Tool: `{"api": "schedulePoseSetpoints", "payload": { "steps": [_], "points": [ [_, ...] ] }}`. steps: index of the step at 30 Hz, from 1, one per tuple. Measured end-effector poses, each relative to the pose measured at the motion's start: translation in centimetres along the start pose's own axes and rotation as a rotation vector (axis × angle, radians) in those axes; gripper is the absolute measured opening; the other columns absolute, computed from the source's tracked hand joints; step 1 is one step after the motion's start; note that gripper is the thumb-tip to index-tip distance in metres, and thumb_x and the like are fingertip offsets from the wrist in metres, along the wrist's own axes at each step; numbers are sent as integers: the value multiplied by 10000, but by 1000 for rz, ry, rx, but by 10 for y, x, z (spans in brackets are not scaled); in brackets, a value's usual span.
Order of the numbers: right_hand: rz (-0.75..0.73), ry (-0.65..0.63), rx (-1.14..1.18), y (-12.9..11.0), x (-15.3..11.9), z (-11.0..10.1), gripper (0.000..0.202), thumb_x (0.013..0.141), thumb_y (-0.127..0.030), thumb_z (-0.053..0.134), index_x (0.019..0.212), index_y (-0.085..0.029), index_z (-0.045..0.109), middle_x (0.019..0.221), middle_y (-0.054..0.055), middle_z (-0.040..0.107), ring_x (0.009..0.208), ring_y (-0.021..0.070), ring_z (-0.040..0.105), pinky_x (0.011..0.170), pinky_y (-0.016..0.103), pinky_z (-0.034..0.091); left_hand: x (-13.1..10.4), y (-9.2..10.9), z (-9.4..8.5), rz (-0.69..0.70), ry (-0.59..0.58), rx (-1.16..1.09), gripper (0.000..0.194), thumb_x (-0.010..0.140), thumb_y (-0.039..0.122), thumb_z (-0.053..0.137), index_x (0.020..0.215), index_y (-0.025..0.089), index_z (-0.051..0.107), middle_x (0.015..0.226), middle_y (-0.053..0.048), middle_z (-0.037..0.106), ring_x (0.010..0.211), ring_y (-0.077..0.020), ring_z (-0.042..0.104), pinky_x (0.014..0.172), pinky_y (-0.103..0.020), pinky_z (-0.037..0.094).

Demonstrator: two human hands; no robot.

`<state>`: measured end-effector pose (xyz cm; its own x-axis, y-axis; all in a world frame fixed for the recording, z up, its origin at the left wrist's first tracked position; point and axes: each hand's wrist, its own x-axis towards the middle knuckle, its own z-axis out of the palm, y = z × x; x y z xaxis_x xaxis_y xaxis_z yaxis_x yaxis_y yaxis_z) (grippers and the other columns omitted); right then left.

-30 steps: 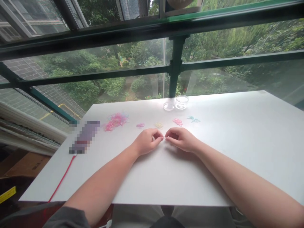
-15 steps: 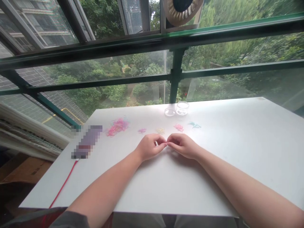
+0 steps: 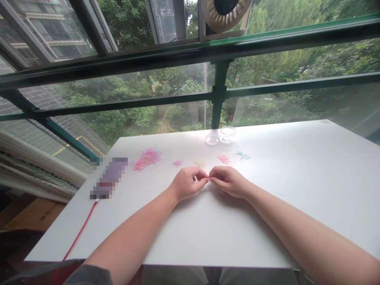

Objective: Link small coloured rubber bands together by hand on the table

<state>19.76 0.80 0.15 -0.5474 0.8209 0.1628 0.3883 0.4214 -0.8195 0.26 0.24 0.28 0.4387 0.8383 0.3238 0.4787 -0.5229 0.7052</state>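
My left hand (image 3: 190, 183) and my right hand (image 3: 228, 180) meet fingertip to fingertip above the white table (image 3: 190, 237). Both are pinched closed, and whatever sits between the fingertips is too small to make out. Just beyond them lie a small yellow pile (image 3: 200, 162), a pink pile (image 3: 223, 158) and a blue pile (image 3: 243, 155) of thin pieces. A little purple pile (image 3: 177, 163) is left of the yellow one. Farther left spreads a larger mixed heap (image 3: 147, 158), mostly pink.
A clear round jar (image 3: 228, 135) stands near the table's far edge, with a clear lid (image 3: 211, 139) beside it. At the left lies a blurred-out phone-like object (image 3: 111, 176) with a red cable (image 3: 80, 230). Window rails run behind the table.
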Motion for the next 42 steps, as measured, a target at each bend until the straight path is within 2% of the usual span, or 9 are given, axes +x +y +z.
{"api": "schedulePoseSetpoints", "payload": {
  "steps": [6,11,22,33,42],
  "points": [
    [-1,0,-8,1,0,1,97,805,-207,503,754,-169,577,573,-32,467,517,88,397,494,215,323,0,-1,-1,-37,-42,-7,111,752,258,613,790,164,658,740,-22,672,656,-108,605,585,-209,454],
    [-25,31,-57,1,1,0,98,793,-194,511,749,-169,594,614,-16,521,558,97,446,537,221,359,-1,-2,-2,-73,-70,-9,110,770,250,581,763,164,649,713,-18,655,622,-101,577,562,-205,443],
    [-62,60,-108,-2,1,-1,102,765,-138,490,675,-171,524,618,-17,522,576,100,457,562,224,369,1,0,-3,-54,-121,37,115,793,236,532,760,161,611,730,-23,633,648,-107,548,583,-209,432],
    [-43,165,-74,7,2,-15,98,760,-154,496,665,-177,496,588,-19,491,570,111,437,563,241,361,5,-13,-21,-89,-53,79,142,802,262,528,757,152,605,724,-25,625,673,-114,561,564,-201,423],
    [-61,85,-51,-2,4,3,85,750,-150,520,674,-164,557,579,-24,513,537,89,439,524,214,353,1,-4,-6,-80,-117,10,124,789,259,550,762,155,612,710,-17,625,590,-88,514,542,-195,412]
  ]
}}
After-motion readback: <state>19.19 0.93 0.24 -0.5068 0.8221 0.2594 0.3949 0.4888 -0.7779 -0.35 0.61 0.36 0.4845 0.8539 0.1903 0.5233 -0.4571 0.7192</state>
